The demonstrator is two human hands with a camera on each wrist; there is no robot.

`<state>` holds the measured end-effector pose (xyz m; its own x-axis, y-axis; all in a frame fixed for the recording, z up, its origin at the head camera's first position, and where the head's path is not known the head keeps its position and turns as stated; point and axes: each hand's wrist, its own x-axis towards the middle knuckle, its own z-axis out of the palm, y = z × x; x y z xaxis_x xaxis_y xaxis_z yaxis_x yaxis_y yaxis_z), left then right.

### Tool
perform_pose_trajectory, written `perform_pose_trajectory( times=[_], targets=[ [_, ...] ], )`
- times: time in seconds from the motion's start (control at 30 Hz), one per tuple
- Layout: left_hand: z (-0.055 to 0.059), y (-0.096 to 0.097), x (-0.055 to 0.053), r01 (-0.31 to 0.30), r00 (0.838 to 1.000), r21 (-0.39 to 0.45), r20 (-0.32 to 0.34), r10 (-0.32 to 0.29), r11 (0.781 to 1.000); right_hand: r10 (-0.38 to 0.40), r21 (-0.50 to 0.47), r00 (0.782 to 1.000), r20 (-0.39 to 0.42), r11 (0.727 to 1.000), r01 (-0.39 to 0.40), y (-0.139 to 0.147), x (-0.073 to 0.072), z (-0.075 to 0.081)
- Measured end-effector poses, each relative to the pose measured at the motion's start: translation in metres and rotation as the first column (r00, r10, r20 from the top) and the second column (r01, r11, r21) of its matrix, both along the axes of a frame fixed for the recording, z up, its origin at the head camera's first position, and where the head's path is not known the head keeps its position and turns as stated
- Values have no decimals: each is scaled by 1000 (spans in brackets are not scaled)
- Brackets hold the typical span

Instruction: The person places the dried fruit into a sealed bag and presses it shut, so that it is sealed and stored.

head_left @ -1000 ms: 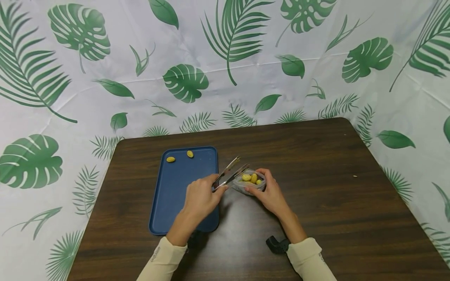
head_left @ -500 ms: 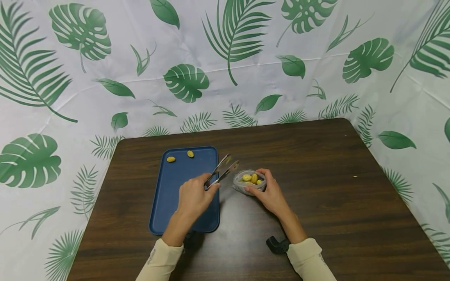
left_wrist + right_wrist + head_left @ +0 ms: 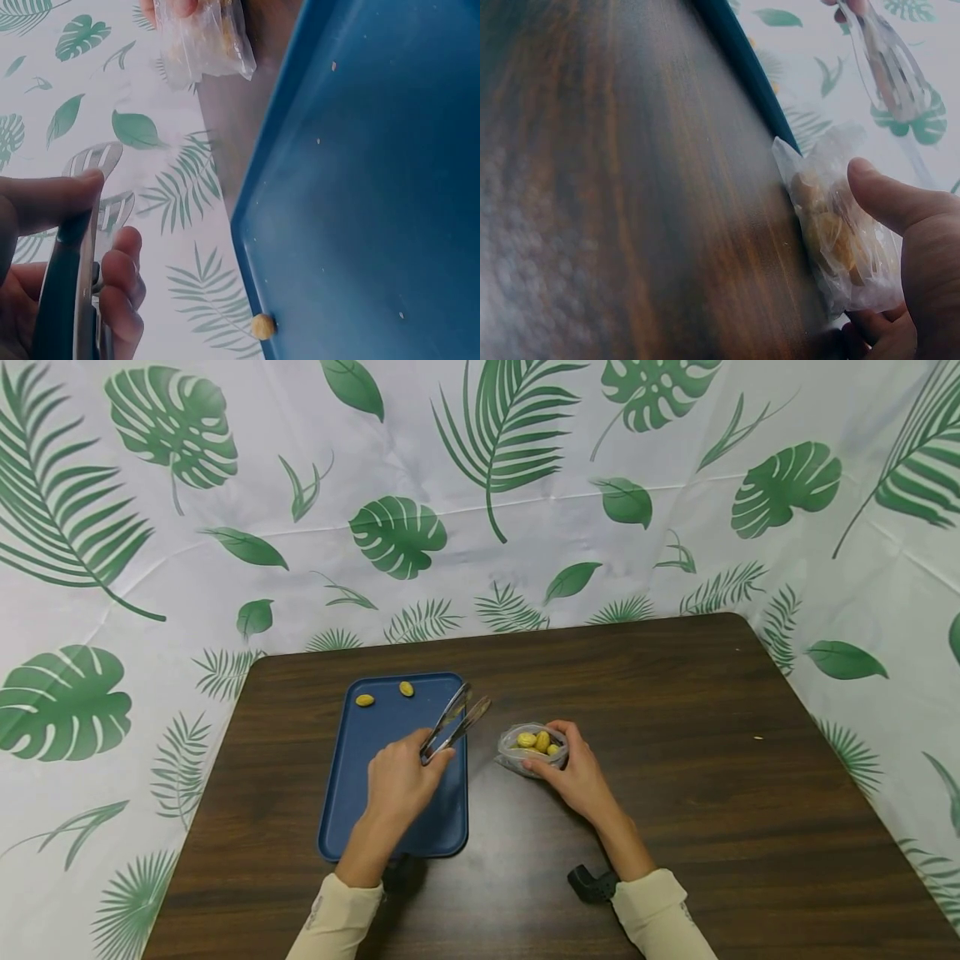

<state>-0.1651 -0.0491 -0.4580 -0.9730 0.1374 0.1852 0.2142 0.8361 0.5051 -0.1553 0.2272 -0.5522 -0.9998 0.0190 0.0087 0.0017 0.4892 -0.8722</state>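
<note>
My left hand (image 3: 401, 781) grips a pair of metal tongs (image 3: 452, 724) above the right side of a blue tray (image 3: 360, 777). The tongs' arms stand apart with nothing between them; dark handle sections show in the left wrist view. My right hand (image 3: 577, 772) holds a clear plastic bag (image 3: 513, 758) by its side, thumb in front, on the table right of the tray. Several yellow, nut-like oval pieces (image 3: 542, 742) fill the bag's open mouth. Two more such pieces, one yellow piece (image 3: 364, 700) and another yellow piece (image 3: 406, 688), lie at the tray's far end.
The dark wood table (image 3: 675, 735) carries the tray at left, its raised rim facing the bag. Small pale crumbs (image 3: 334, 66) dot the tray, and a light fleck (image 3: 757, 737) lies on the table at right. A leaf-print cloth (image 3: 525, 527) hangs behind the table.
My left hand has drawn the spread tongs leftward, away from the bag and over the tray. My right hand and the bag have stayed in place.
</note>
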Motion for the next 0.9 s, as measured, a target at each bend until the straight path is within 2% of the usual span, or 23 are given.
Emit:
perform_pose_trajectory(
  times=[0.27,0.53,0.9],
  targets=[
    [-2,-9,-3,-78,997,-2,-5,78,997,-3,-7,1000,-6,1000,3,-1,0,0],
    [-2,-16,-5,-104,994,-8,40,104,995,2,-14,1000,-5,1000,-2,-1,0,0],
    [-6,-22,-7,-135,990,-22,29,136,991,-3,-19,1000,5,1000,3,0,0,1]
  ],
)
